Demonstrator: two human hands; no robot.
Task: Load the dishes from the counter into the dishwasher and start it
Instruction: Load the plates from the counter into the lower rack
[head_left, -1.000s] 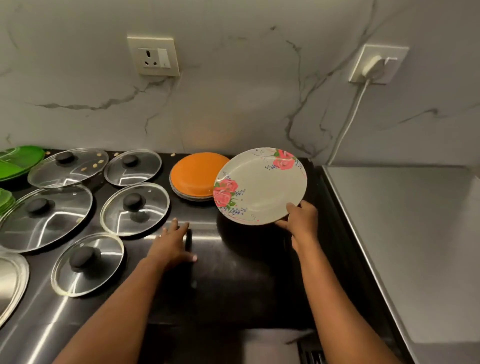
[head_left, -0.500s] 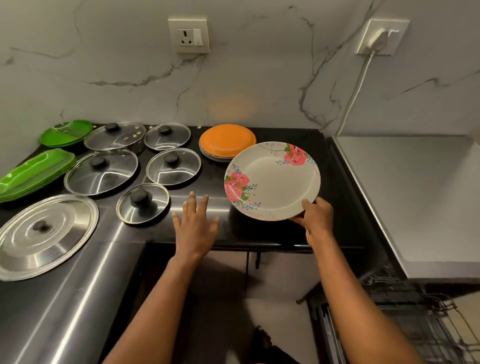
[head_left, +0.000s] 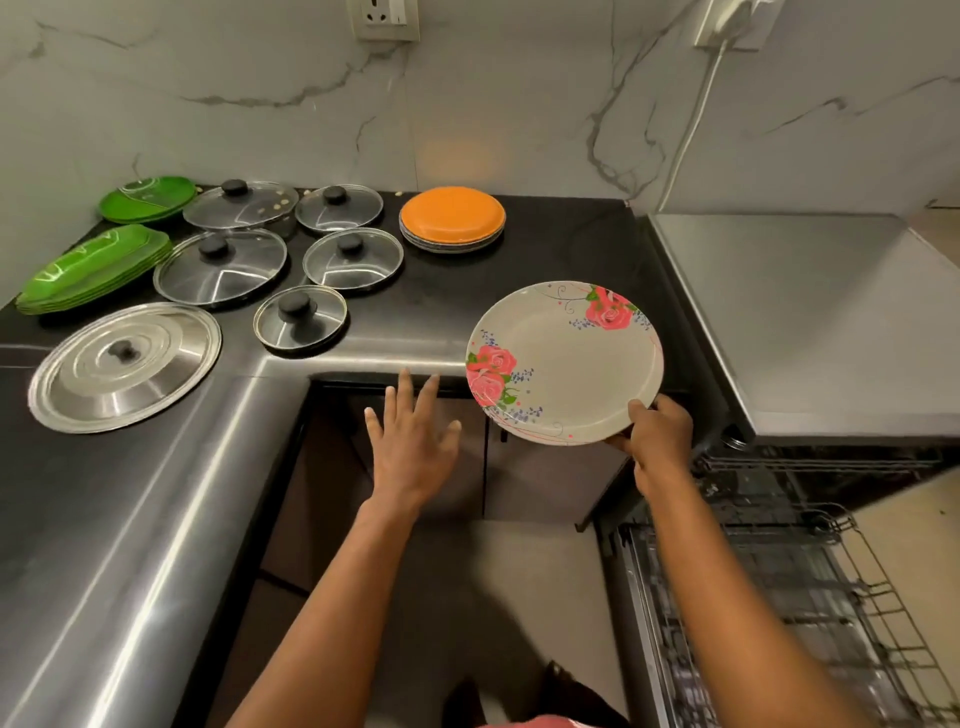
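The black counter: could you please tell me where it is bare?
Bare between the orange plate stack and the grey appliance top, and in front of the large steel lid. Glass lids and green plates crowd the left.

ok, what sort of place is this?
Most likely a home kitchen: a dark counter set with glass pot lids and stacked orange plates, a marble-look backsplash with a wall socket, and an open dishwasher's wire rack low on the right.
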